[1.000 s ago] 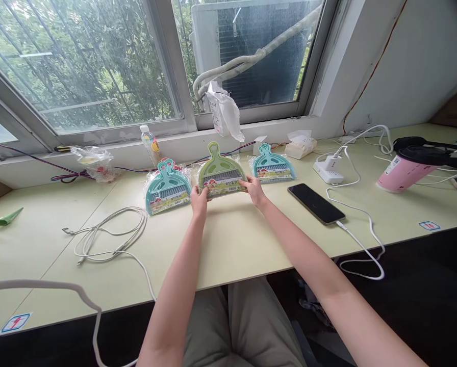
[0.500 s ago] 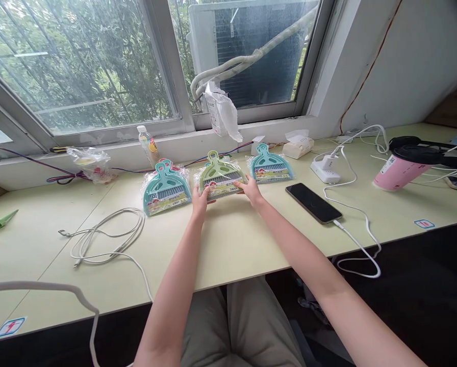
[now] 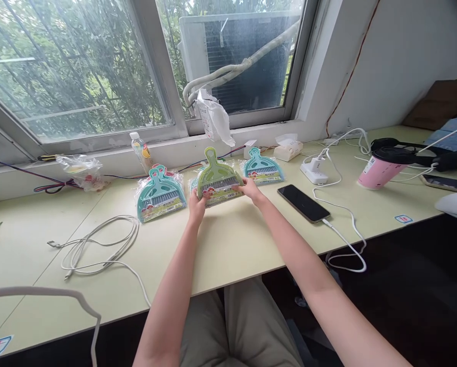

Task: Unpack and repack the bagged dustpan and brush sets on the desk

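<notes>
A green mini dustpan-and-brush set (image 3: 217, 178) in clear wrap is tilted up off the pale desk (image 3: 232, 239), handle toward the window. My left hand (image 3: 196, 205) grips its lower left corner and my right hand (image 3: 249, 189) grips its lower right corner. Something teal shows just behind it. A teal wrapped set (image 3: 159, 193) lies flat to its left, with a red one peeking out beneath. Another teal set (image 3: 261, 168) lies to its right.
A black phone (image 3: 303, 203) on a white cable lies right of my hands, beside a white charger (image 3: 314, 172). A coiled white cable (image 3: 98, 244) lies at left. A pink cup (image 3: 377, 172), black headphones, a small bottle (image 3: 140, 150) and plastic bags sit farther back.
The green set lay nearly flat half a second ago; both hands have tipped it up again, handle raised. My view has shifted a little to the right.
</notes>
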`<act>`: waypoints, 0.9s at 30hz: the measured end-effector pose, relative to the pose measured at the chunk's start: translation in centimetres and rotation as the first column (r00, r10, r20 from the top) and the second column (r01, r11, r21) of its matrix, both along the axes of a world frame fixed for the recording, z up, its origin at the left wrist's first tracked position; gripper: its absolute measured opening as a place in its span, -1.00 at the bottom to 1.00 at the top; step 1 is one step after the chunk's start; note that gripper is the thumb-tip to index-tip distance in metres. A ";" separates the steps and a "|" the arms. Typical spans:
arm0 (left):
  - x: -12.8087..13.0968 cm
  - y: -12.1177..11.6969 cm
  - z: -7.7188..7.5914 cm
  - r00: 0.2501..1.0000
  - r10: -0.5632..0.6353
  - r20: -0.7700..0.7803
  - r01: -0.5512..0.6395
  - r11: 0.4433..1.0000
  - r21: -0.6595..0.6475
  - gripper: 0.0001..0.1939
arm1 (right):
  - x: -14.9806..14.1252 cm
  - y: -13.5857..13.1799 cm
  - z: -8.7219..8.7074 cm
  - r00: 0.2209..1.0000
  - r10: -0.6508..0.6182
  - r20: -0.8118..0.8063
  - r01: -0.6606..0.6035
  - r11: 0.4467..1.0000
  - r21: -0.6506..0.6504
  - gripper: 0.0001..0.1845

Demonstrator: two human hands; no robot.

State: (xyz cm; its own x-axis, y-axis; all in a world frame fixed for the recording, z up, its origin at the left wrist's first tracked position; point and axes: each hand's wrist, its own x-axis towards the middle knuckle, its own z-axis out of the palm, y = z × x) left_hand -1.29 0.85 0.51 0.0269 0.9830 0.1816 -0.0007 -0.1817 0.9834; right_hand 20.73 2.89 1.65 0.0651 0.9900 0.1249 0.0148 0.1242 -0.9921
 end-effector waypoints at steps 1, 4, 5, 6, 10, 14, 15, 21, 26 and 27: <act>0.3 -0.1 -0.1 1.000 0.027 0.011 -0.027 0.999 0.021 -0.58 | 0.4 -0.1 0.3 1.000 0.005 0.015 -0.005 1.000 0.008 -0.64; 1.1 -0.6 -0.5 0.999 -0.026 -0.023 0.026 1.000 -0.008 -0.53 | 2.9 -0.5 1.3 0.998 0.032 0.059 -0.034 0.999 0.030 -0.62; 1.4 -0.7 -0.7 0.996 -0.079 -0.048 0.078 0.996 -0.040 -0.49 | 4.3 -0.6 1.6 0.996 0.031 0.082 -0.034 0.999 0.033 -0.60; 1.6 -0.8 -0.9 0.990 -0.121 -0.067 0.117 0.991 -0.063 -0.45 | 5.9 -0.7 1.8 0.993 0.021 0.114 -0.025 0.999 0.036 -0.58; 1.8 -0.5 -1.3 0.987 -0.117 -0.111 0.114 0.993 -0.032 -0.42 | 13.6 -0.2 1.9 0.965 -0.176 0.194 0.174 0.984 0.029 -0.53; 1.6 0.0 -1.6 0.983 -0.084 -0.165 0.085 0.996 -0.002 -0.49 | 18.1 0.8 1.1 0.928 -0.296 0.226 0.295 0.955 0.039 -0.49; 1.6 0.0 -1.7 0.981 -0.089 -0.175 0.091 0.996 0.002 -0.50 | 18.5 1.1 0.8 0.919 -0.311 0.242 0.308 0.950 0.052 -0.49; 1.4 -0.2 -2.1 0.970 -0.108 -0.217 0.113 0.993 0.011 -0.62 | 18.1 3.8 -1.6 0.763 -0.495 0.416 0.481 0.865 0.146 -0.52; 1.3 0.1 -2.3 0.957 -0.079 -0.278 0.095 0.995 0.042 -0.75 | 17.5 5.7 -2.9 0.613 -0.506 0.607 0.572 0.814 0.101 -0.57; 1.2 0.1 -2.3 0.953 -0.059 -0.298 0.078 0.996 0.052 -0.77 | 17.3 5.9 -3.0 0.585 -0.514 0.628 0.586 0.803 0.110 -0.56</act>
